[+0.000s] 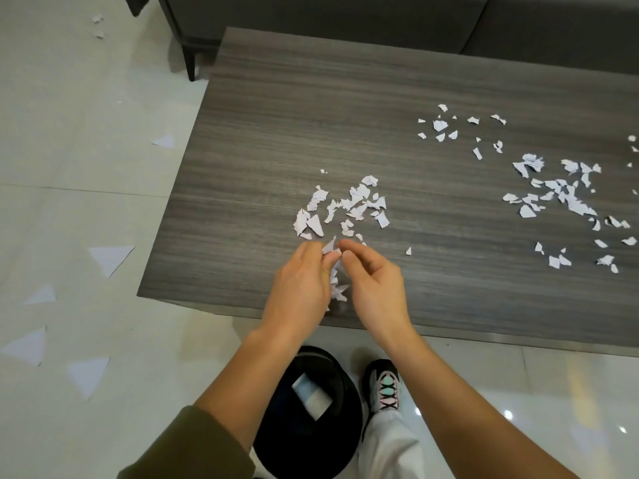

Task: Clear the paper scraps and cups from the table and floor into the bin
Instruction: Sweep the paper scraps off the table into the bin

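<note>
Floor triangles (110,258) at left lie flat, so I'd lift them by an edge. My left hand (300,284) and right hand (375,284), fingers curled together, cup feather-light scraps (336,271) at the table's (262,108) near edge; the heap (342,210) beyond needs scooping, as does the right scatter (560,193). The bin (307,413) sits below, near.

The counter (311,126) is matt grey wood grain, smooth. Torn scraps (345,209) are thin white paper. The floor (69,202) is glossy pale tile; the bin (307,437) looks matt black.
</note>
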A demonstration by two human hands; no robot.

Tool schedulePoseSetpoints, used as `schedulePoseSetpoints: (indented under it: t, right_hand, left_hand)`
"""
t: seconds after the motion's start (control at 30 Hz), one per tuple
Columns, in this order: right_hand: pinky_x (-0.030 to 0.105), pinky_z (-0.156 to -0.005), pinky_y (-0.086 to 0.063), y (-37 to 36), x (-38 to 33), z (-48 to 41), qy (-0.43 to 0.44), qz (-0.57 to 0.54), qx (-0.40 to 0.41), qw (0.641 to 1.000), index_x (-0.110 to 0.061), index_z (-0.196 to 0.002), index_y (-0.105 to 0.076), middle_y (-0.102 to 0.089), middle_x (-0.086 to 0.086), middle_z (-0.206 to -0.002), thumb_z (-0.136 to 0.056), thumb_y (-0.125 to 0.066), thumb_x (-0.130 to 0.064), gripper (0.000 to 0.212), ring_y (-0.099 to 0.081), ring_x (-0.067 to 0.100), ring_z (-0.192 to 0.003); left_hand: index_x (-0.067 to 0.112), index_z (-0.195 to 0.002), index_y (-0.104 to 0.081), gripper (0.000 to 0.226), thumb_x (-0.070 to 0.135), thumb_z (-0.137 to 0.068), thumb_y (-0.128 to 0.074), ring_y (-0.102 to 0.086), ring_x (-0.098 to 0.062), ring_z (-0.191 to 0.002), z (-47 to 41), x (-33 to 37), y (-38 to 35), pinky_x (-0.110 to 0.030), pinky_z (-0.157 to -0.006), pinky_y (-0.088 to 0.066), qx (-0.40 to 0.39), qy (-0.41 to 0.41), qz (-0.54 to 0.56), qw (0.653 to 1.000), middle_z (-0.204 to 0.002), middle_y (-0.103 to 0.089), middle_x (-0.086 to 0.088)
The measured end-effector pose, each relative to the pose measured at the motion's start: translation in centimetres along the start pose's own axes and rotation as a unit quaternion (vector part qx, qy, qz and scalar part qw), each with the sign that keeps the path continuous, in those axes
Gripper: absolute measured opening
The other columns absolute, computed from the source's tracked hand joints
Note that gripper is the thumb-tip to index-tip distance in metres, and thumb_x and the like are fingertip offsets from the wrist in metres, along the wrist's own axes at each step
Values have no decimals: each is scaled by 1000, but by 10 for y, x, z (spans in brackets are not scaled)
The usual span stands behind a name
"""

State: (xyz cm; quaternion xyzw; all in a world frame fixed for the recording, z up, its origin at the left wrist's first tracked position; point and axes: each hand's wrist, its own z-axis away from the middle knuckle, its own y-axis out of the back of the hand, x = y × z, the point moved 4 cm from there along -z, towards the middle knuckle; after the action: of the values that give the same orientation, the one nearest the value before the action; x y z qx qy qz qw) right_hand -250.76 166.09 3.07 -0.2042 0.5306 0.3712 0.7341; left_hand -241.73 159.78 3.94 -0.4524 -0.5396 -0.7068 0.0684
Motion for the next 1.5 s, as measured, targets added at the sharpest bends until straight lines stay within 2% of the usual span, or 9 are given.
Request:
schedulePoseSetpoints:
  t: [0.17, 0.4, 0.53, 0.7, 0.87, 1.07, 1.27, 1.37, 1.5]
  right_hand:
    - [16, -83, -48, -9, 11, 38, -10, 26, -2, 1000, -15, -114, -64, -66, -18, -93, -92, -53, -13, 24, -63, -4, -84]
    - [7, -76, -46, -19, 14, 92, -2, 27, 26, 999, -12, -114, -64, -67, -13, -94, -92, -53, -12, 25, -62, -9, -81]
    - [18, -92, -47, -19, 35, 119, -21, 37, 27, 999, -13, -114, -65, -68, -7, -105, -92, -52, -12, 25, -63, 4, -100]
    - [5, -84, -44, -10, 87, 141, -61, 63, 11, 996, -15, -114, -64, -66, -5, -112, -93, -50, -12, 25, -60, 0, -101]
    - [14, -91, -47, 3, 159, 140, -89, 75, 15, 993, -12, -112, -65, -67, -2, -107, -93, -49, -9, 24, -61, 5, -100]
    - [19, -96, -45, -1, 236, 127, -122, 84, -5, 989, -13, -114, -64, -66, 0, -116, -94, -50, -10, 25, -60, 9, -107]
    - [10, -89, -42, -6, 265, 113, -133, 101, -20, 986, -14, -118, -62, -64, -2, -120, -95, -48, -12, 27, -58, 6, -109]
    - [9, -88, -42, -7, 264, 110, -128, 109, -17, 986, -14, -119, -62, -64, -2, -120, -95, -49, -12, 28, -58, 3, -104]
    - [9, -86, -43, -9, 258, 112, -129, 116, -21, 985, -16, -120, -62, -64, -5, -120, -95, -49, -14, 28, -57, -1, -98]
  left_hand:
    - [4, -98, -56, 29, 28, -98, -39, -55, -32, -91, 37, -14, 14, -35, -73, -38, -16, 26, 2, 1000, -100, -58, -9]
    - [1, -91, -53, 31, 28, -99, -39, -53, -33, -87, 85, -21, 37, -36, -72, -36, -14, -7, -15, 1000, -93, -55, -9]
    - [4, -95, -54, 33, 32, -100, -35, -54, -26, -88, 120, -30, 29, -35, -74, -40, -40, 22, 12, 999, -98, -55, -4]
    - [10, -99, -53, 29, 30, -101, -32, -49, -17, -77, 166, -56, -11, -32, -69, -40, -111, 70, -25, 991, -93, -49, 0]
    - [7, -104, -52, 33, 33, -100, -33, -58, -32, -88, 197, -113, -84, -45, -75, -49, -176, 106, -76, 976, -103, -53, -11]
    - [7, -114, -48, 35, 32, -101, -28, -56, -29, -91, 212, -176, -157, -32, -65, -35, -211, 63, -203, 954, -112, -51, -12]
    - [21, -148, -18, 57, 38, -98, -37, -22, -30, -139, 217, -216, -202, -41, -109, -31, -338, 66, -235, 909, -153, -19, -14]
    - [19, -126, -50, 38, 25, -89, -56, -57, -29, -110, 213, -217, -192, -34, -85, -49, -281, 31, -255, 925, -118, -61, -11]
    - [18, -108, -62, 25, 30, -87, -60, -63, -26, -88, 208, -208, -176, -30, -69, -41, -275, 35, -293, 915, -93, -68, -6]
